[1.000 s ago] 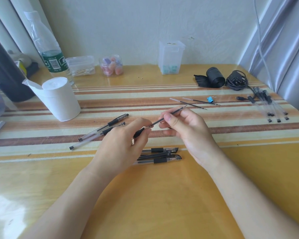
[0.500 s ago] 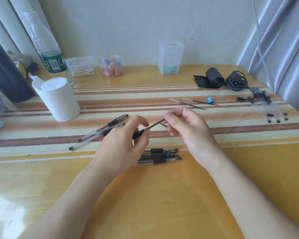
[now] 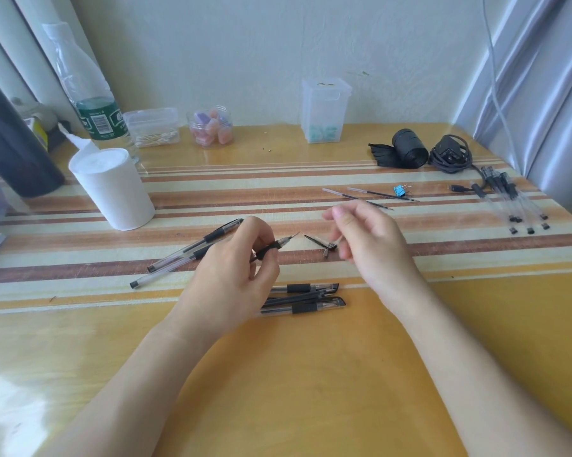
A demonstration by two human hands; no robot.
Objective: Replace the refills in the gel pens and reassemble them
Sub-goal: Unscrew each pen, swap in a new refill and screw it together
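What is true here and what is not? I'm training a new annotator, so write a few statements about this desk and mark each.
1. The left hand grips a clear gel pen by its black rubber sleeve. True.
2. The blue binder clip lies beside the white paper roll. False: the roll stands left, the clip right, by the loose thin refills.
3. The green-labelled plastic bottle lies on its side. False: it stands upright.
4. Capped black-grip pens lie on the yellow table between the forearms. True.

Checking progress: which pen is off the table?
The pen in the left hand, tip bare; the others all lie on the table.
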